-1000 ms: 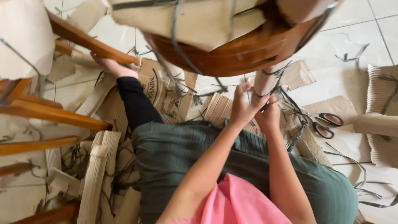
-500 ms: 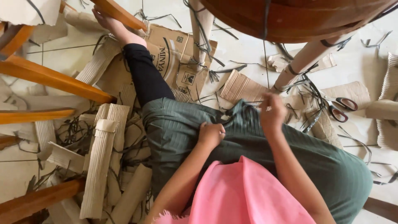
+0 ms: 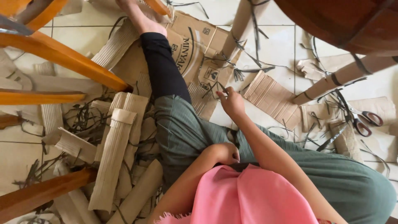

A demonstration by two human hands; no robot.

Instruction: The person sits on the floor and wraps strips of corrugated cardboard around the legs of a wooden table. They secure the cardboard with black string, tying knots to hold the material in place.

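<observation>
- The right hand (image 3: 232,101) is stretched out past the knee, fingers spread and slightly bent; its fingertips (image 3: 220,92) meet thin dark strips (image 3: 215,88) lying on the flattened cardboard box (image 3: 195,45); whether it has pinched a strip or only touches it cannot be told
- The left hand (image 3: 226,153) is curled into a loose fist near the body, resting on the green-trousered lap (image 3: 186,137) just above the pink cloth (image 3: 248,199); whether anything is inside the fist cannot be told
- The dark strips lie between the black-sleeved lower leg (image 3: 163,70), which runs to the far side, and a ribbed cardboard piece (image 3: 271,97) to the right; more strips trail far of them toward a cardboard-wrapped post (image 3: 244,18)
- Scissors (image 3: 358,120) with reddish handles lie on the floor well to the right, apart from both hands, near a wrapped, slanting chair leg (image 3: 344,76)
- To the left, rolled and folded corrugated cardboard (image 3: 114,153) is heaped on the tiled floor (image 3: 25,153) among orange wooden chair legs (image 3: 62,60); dark scraps are tangled between the pieces
</observation>
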